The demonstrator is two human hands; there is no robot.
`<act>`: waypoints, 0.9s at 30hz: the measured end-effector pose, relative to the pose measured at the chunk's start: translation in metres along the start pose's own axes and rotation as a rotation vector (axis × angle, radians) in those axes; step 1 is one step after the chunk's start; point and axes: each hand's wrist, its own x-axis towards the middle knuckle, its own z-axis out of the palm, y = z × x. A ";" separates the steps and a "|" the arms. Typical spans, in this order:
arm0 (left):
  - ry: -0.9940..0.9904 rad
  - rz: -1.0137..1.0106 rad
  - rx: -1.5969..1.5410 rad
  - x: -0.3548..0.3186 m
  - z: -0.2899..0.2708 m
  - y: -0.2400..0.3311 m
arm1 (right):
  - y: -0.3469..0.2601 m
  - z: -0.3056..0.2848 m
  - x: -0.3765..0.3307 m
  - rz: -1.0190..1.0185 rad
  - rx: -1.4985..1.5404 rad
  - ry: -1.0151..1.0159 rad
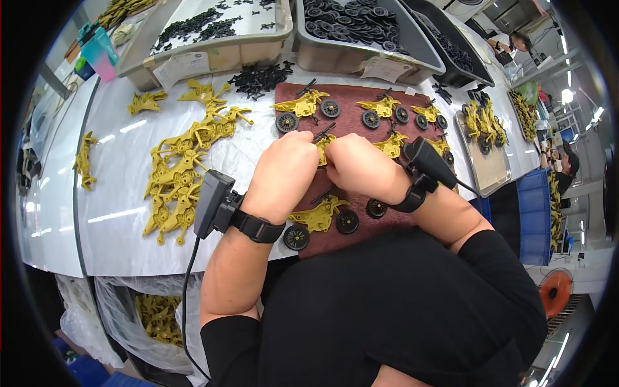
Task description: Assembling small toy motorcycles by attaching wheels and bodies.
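Note:
Over the dark red cloth (322, 248), both my hands are closed on one yellow toy motorcycle (325, 148) with a black handlebar. My left hand (287, 161) grips it from the left, my right hand (361, 164) from the right. My fingers cover most of the toy, so its wheels cannot be made out. Past my knuckles lies a toy motorcycle with two black wheels (303, 104), and more stand to its right. Nearer me, another toy motorcycle (316, 216) lies below my wrists with black wheels at its sides.
Loose yellow bodies (174, 177) are heaped left of the cloth. Small black parts (258, 80) lie behind it. Grey bins hold black parts and black wheels (348, 22). At right is a metal tray (488, 174) with toys. A plastic-lined container (158, 316) sits below the table edge.

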 end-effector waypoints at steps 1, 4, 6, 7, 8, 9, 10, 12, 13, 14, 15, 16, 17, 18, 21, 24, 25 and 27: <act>-0.009 -0.017 0.009 0.000 0.000 0.002 | 0.001 -0.001 0.001 0.007 0.006 -0.024; -0.022 -0.037 0.017 -0.001 -0.001 0.002 | -0.004 0.004 -0.005 0.029 -0.026 -0.012; -0.026 -0.038 0.015 -0.001 -0.001 0.002 | -0.008 0.007 -0.009 0.019 -0.117 0.027; -0.033 -0.040 0.011 -0.001 -0.002 0.003 | -0.010 0.007 -0.009 0.015 -0.117 0.023; -0.040 -0.042 0.006 -0.001 -0.003 0.003 | -0.014 0.005 -0.009 0.008 -0.120 0.017; -0.040 -0.044 0.003 -0.001 -0.005 0.004 | -0.017 0.003 -0.009 0.004 -0.124 0.011; -0.041 -0.036 0.009 -0.001 -0.008 0.006 | -0.019 0.001 -0.008 0.004 -0.125 0.008; -0.042 -0.029 0.014 -0.002 -0.008 0.006 | -0.021 -0.002 -0.005 0.002 -0.149 -0.009; -0.035 -0.031 0.007 -0.003 -0.007 0.005 | -0.020 -0.002 -0.003 0.002 -0.149 -0.011; -0.029 -0.034 0.000 -0.003 -0.006 0.005 | -0.017 -0.001 -0.001 0.023 -0.103 -0.025; -0.028 -0.033 -0.001 -0.003 -0.005 0.006 | -0.013 -0.001 0.002 0.044 -0.059 -0.038; -0.013 -0.035 -0.003 -0.003 -0.005 0.008 | -0.009 -0.001 0.003 0.051 -0.033 -0.048; 0.001 -0.036 -0.004 -0.003 -0.005 0.009 | -0.011 -0.002 0.002 0.052 -0.034 -0.048; 0.001 -0.036 -0.005 -0.003 -0.005 0.008 | -0.014 -0.003 0.002 0.066 -0.059 -0.089; -0.011 0.020 0.057 -0.002 -0.006 0.005 | -0.019 0.005 0.001 0.054 -0.063 -0.104; -0.042 -0.032 -0.007 -0.002 -0.001 -0.003 | -0.019 0.005 -0.002 0.047 -0.048 -0.051; -0.037 -0.020 -0.024 -0.002 0.001 -0.006 | -0.018 0.004 -0.002 0.061 -0.052 -0.030; -0.029 -0.012 -0.040 -0.002 0.003 -0.010 | -0.008 0.007 -0.005 0.054 -0.063 -0.025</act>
